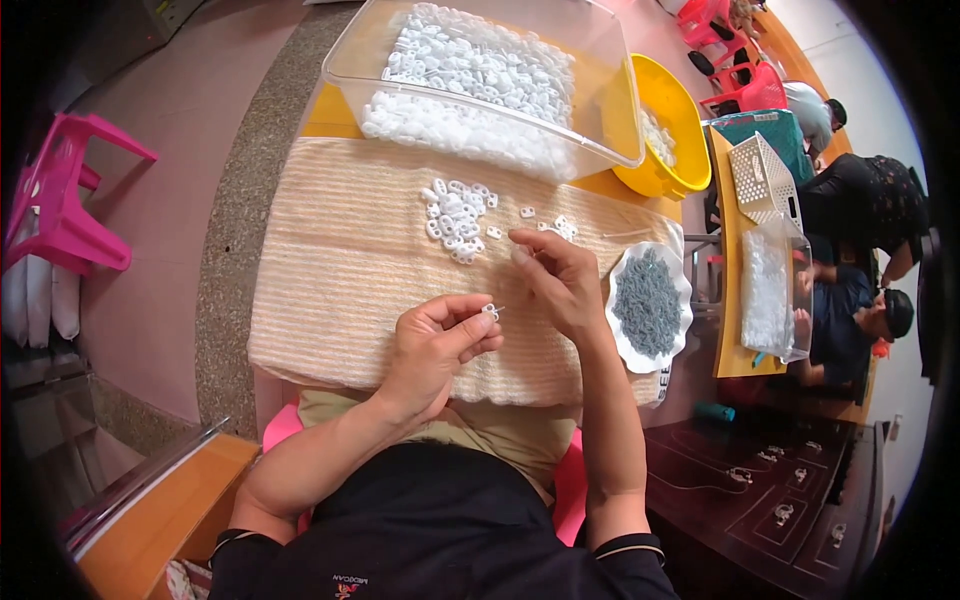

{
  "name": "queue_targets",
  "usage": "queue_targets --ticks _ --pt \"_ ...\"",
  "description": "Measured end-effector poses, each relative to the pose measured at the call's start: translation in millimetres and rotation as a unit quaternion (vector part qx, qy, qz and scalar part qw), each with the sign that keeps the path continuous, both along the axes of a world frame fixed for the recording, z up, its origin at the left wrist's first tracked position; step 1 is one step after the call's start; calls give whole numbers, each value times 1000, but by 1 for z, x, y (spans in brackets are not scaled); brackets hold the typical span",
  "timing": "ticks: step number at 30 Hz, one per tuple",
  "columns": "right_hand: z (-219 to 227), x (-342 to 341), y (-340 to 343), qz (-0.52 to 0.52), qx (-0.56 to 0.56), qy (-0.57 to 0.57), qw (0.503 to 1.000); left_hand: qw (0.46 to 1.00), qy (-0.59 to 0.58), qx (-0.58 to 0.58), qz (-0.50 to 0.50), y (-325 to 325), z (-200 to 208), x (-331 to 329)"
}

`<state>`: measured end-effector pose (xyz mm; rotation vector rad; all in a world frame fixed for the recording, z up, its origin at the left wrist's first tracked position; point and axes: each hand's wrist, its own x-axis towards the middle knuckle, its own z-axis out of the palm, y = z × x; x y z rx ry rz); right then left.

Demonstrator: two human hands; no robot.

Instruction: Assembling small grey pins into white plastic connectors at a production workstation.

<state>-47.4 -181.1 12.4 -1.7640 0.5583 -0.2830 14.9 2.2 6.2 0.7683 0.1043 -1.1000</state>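
Between thumb and forefinger, my left hand [430,348] pinches a small white plastic piece with holes [489,311]; a thin pin-like bit sticks out of its right side. My right hand [562,282] is raised to the right of it, thumb and forefinger drawn together; whatever they hold, if anything, is too small to make out. Beyond my hands lies a loose pile of white plastic pieces [455,220] on a striped cloth [330,250]. A smaller cluster of the same pieces [560,227] lies by my right fingertips. Small grey parts [645,305] fill a white scalloped dish [618,345] at the right.
A large clear bin [610,140] full of white pieces stands at the far side, with a yellow basin [695,150] beside it. Pink stools [60,200] are at the left. Other people [850,320] sit or stand at another table on the right, near a white basket [765,170].
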Motion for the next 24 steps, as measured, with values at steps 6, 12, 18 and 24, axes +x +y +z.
queue_targets --ticks 6,12,18,24 --pt "5 -22 8 -25 86 4 996 1000 1 7 -5 -1 -1 -1" --pt "1 -35 15 -20 90 -41 995 1000 -3 12 -9 -1 1 -3" --pt "-3 -38 22 -24 141 -29 989 1000 -6 4 -13 -1 0 -2" --pt "-6 -40 24 -21 179 -49 982 1000 4 10 -19 -1 0 0"
